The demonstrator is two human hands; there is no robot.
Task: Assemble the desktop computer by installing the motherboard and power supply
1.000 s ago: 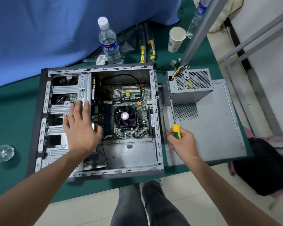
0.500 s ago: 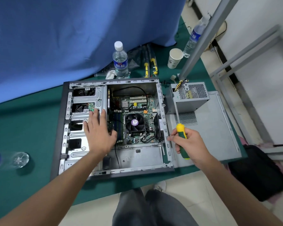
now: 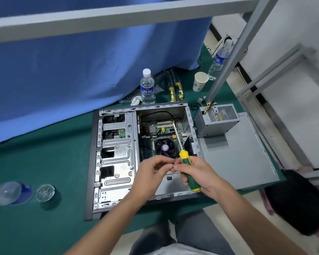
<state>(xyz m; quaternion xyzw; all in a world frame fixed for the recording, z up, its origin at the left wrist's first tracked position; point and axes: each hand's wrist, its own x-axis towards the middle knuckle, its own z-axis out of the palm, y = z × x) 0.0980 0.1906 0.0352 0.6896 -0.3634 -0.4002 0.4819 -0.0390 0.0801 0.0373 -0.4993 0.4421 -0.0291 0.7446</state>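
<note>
Above the open grey metal computer case point(image 3: 116, 159) on the green table point(image 3: 44, 162), the right hand point(image 3: 197, 173) grips a green-and-yellow-handled screwdriver point(image 3: 189, 172), shaft over the green motherboard point(image 3: 160, 129) inside. The left hand point(image 3: 151, 173) curls its fingertips against the right's; whether it holds anything is unclear. The grey perforated power supply box point(image 3: 216, 119) rests outside on the flat grey side panel point(image 3: 238, 159).

One camera on the person's head, looking forward and down, close above the bench point(image 3: 44, 162), hands point(image 3: 151, 173) low in the middle

One open computer case point(image 3: 116, 159), one power supply point(image 3: 216, 119), one side panel point(image 3: 243, 159), one held screwdriver point(image 3: 189, 172), three water bottles point(image 3: 147, 87) point(image 3: 219, 60) point(image 3: 9, 193), one paper cup point(image 3: 200, 81), two hands point(image 3: 151, 173) point(image 3: 201, 173).
</note>
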